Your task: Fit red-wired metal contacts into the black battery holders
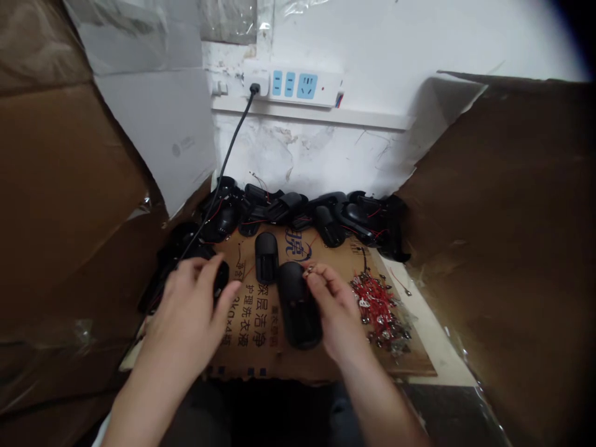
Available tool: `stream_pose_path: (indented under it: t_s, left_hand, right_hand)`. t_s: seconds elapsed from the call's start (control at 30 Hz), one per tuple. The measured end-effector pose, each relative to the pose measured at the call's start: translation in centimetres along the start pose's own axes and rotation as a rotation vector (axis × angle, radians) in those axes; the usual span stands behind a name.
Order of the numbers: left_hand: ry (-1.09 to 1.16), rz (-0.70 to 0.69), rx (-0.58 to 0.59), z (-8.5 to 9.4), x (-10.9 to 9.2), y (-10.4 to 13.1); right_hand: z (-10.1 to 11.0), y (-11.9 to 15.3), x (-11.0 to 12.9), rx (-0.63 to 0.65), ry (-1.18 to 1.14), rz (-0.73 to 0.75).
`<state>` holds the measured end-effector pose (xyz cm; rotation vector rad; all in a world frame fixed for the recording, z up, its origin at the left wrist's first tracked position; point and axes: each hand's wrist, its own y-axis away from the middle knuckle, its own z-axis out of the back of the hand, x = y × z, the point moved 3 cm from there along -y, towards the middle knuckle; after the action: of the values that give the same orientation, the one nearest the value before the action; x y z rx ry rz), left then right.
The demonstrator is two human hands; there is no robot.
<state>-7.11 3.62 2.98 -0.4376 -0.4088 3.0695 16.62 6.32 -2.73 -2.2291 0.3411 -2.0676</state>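
Note:
My right hand (pixel 338 310) pinches a small metal contact piece (pixel 309 270) between thumb and fingers. It is held at the right side of a black plastic housing (pixel 298 316), which has a long open recess and lies close to me on the cardboard. My left hand (pixel 193 301) is open, with thumb and fingers apart. A black part (pixel 222 277) shows between them, and whether the hand touches it I cannot tell. Just beyond, a second black housing (pixel 267 257) lies with its recess facing up. Right of my right hand is a heap of red-wired metal contacts (pixel 379 307).
Several black housings (pixel 288 208), some with red wires, are piled along the wall. Cardboard walls (pixel 521 217) rise on both sides. A black cable (pixel 233 139) runs from the power strip (pixel 302 87) down to the left. Printed cardboard (pixel 254 363) covers the work surface.

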Motion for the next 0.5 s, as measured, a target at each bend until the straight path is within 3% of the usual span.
stream_pose_path:
  t_s: [0.13, 0.2, 0.27, 0.4, 0.5]
  left_hand:
    - [0.323, -0.128, 0.18, -1.1, -1.4, 1.0]
    - [0.322, -0.085, 0.226, -1.4, -0.7, 1.1]
    - [0.284, -0.027, 0.272, -1.3, 0.5, 0.9]
    - [0.149, 0.089, 0.346, -1.1, 2.3, 0.3]
    - [-0.003, 0.155, 0.323, -1.6, 2.5, -0.4]
  right_hand:
    - [-5.6, 2.0, -1.0, 0.134, -0.254, -0.125]
    - [-7.4, 2.3, -1.4, 0.266, -0.332, -0.186]
    - [-8.0, 1.9, -1.3, 0.363, -0.282, -0.149]
    - [-7.2, -0.2, 0.1, 0.421, 0.373, 0.312]
    - [-6.4, -0.9, -0.3, 0.465, 0.787, 0.412]
